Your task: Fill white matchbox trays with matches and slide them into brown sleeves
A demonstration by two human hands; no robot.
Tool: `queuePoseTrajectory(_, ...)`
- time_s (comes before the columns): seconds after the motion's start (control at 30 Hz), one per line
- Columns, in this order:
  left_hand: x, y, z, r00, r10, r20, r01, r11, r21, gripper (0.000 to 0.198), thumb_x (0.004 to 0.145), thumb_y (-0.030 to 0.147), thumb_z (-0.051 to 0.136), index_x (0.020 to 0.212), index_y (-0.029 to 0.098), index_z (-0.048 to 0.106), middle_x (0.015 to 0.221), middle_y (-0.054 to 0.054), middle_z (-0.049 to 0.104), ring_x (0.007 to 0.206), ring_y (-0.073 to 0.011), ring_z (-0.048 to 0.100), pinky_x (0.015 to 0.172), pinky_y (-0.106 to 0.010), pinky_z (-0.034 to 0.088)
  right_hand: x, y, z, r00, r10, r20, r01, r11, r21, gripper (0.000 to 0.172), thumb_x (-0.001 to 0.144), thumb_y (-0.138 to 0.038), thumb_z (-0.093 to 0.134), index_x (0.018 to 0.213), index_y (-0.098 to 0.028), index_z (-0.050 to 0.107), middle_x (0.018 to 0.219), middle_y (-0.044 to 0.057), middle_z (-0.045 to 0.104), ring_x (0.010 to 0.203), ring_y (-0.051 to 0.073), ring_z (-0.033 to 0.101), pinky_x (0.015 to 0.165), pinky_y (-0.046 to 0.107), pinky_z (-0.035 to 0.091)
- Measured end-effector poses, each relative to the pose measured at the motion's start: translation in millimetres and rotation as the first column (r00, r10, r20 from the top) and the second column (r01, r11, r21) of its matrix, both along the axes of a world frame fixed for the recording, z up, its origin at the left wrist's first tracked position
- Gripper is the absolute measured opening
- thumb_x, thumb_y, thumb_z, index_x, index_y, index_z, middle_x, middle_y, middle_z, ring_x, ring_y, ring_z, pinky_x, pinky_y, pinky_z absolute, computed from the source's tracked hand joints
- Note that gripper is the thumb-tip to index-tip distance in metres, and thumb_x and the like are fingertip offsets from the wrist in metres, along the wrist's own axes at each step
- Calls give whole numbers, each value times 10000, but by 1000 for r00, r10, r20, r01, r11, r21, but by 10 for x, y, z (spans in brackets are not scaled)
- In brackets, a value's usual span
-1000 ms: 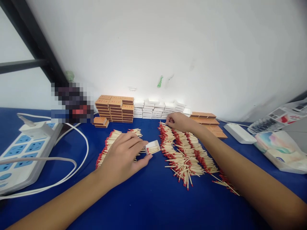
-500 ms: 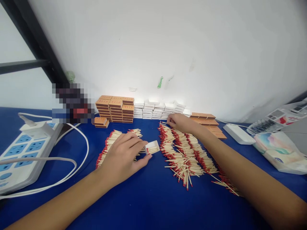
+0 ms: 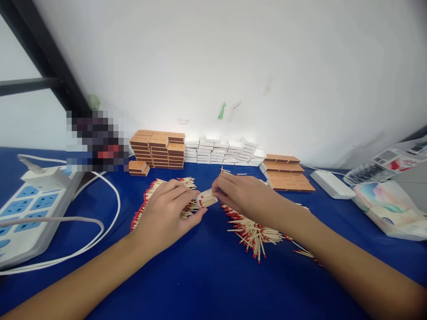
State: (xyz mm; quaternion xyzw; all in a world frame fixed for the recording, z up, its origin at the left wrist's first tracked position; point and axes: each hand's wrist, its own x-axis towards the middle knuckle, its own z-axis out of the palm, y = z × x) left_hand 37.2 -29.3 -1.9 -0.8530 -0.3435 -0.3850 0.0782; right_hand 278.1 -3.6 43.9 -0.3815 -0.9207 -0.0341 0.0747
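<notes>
Currently matchbox tray [image 3: 207, 198] is pinched by left hand [image 3: 163, 215] over blue table [image 3: 207, 275]; right hand [image 3: 245, 195] is clenched at its edge, contents unclear. If tilted, sticks could be spilled among loose matches [image 3: 256, 233].

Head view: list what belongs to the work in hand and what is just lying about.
In hand: matchbox tray, held by left hand, right hand at its end; loose matches; orange matchbox sleeves; white trays.
Lying about: power strip; white box; tissue pack.
</notes>
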Motion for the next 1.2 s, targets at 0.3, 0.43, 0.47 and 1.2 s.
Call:
queuePoseTrajectory(0.3,8,-34,8,1000,-7,12,7,1000,5,210,918,288,768,1067,147,722,970,-61,774,923,-251,670,862,-435,558,41,99,28,993,11,-122,-19,998,-67,198,1080,-293,472,1015,-219,644,977,68,717,787,182,618,677,328,398)
queuePoseTrajectory(0.43,9,-39,-4,1000,0,5,0,1000,1,207,916,291,772,1065,156,724,948,-56,772,913,-254,672,851,-440,564,253,532,23,972,-140,-190,132,990,-52,268,1085,-322,441,1027,-204,674,1034,99,741,923,221,651,796,345,448)
queuePoseTrajectory(0.47,10,-41,-7,1000,-4,4,4,1000,0,210,917,290,771,1074,158,724,950,-58,772,918,-255,672,856,-443,566,305,666,-13,975,-167,-148,159,985,-65,255,1075,-278,439,1071,-198,681,1094,109,748,974,234,655,822,349,451)
queuePoseTrajectory(1.2,3,-27,-37,999,-36,-5,36,999,-34,252,910,254,771,1145,180,720,1002,-59,784,950,-267,677,876,-458,571,594,1111,-275,961,-274,21,274,947,-168,130,961,-260,542,923,-198,650,784,76,696,662,190,538,620,315,306)
